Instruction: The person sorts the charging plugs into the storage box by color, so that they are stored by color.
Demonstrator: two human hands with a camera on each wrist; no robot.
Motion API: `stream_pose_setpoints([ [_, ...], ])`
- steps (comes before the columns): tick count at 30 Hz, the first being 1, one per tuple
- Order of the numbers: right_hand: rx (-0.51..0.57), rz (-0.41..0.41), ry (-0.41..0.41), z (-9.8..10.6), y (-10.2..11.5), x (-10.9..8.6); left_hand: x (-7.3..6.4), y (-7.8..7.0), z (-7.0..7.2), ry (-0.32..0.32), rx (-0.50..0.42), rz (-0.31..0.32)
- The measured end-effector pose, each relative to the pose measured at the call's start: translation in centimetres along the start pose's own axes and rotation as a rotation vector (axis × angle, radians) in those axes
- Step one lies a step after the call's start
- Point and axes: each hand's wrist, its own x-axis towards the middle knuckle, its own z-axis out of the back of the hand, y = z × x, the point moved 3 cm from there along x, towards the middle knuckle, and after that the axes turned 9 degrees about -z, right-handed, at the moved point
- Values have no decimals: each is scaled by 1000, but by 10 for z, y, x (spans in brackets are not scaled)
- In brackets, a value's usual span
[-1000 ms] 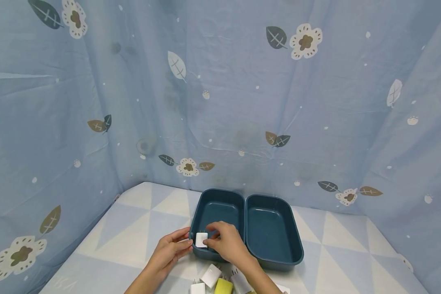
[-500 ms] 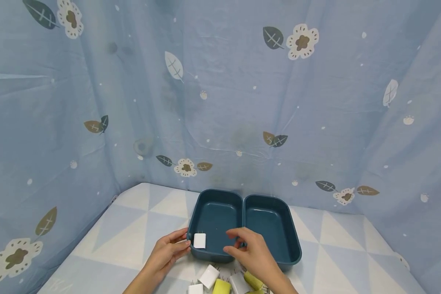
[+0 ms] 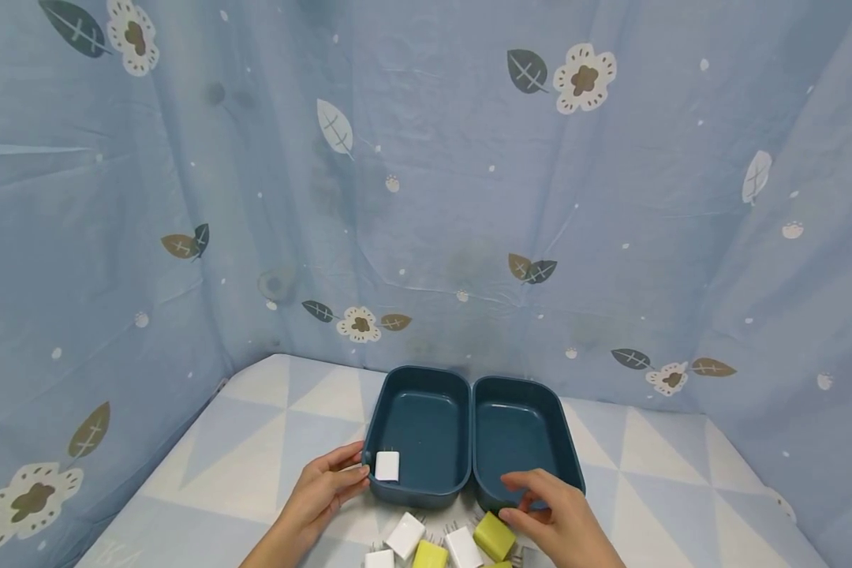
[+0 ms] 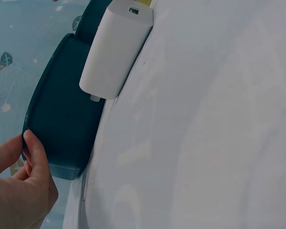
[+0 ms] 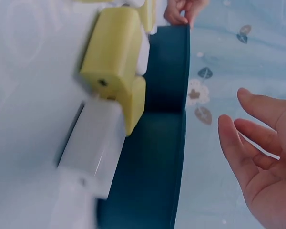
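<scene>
**Crowded plugs and an unheld tray are my main worries**

On my feed, the left hand (image 3: 326,483) pinches the left tray (image 3: 422,430) by its left rim, near the near corner. The right hand (image 3: 559,509) is empty, fingers loosely bent, above the near side of the right tray (image 3: 518,430). One white plug (image 3: 387,466) sits in the left tray's near-left corner, prongs to the far side; I can't tell whether it lies flat or leans. More plugs crowd the desk (image 3: 248,465) on the near side of the trays.

The right fingertips are close to a yellow plug (image 3: 495,536); I judge contact unlikely, since the right wrist view shows them apart. My concern is the crowding: a pinch there could catch the neighbouring upright plug (image 3: 463,547) and knock it askew. Protruding prongs might snag a tray rim. Nothing holds the right tray, so a bump could shift it. If the left hand tugs its rim, the white plug could slide.
</scene>
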Motion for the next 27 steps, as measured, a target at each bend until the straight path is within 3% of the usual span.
stream_pose_setpoints([
  [5,-14,61,50,8,-11,-10,0,-1,-1,-3,-8,-9],
  [12,-6,96,339,12,-30,-19,-1,0,0,-8,-9,-6],
  [15,-8,133,405,13,-41,-22,-1,1,1,-3,1,-6],
  [18,-44,178,411,13,-53,-25,-1,1,2,1,10,-5],
  [23,-161,269,347,10,-70,-27,-1,1,1,-1,16,-1],
  [27,-187,214,355,6,-80,-24,0,1,1,-1,13,-2],
])
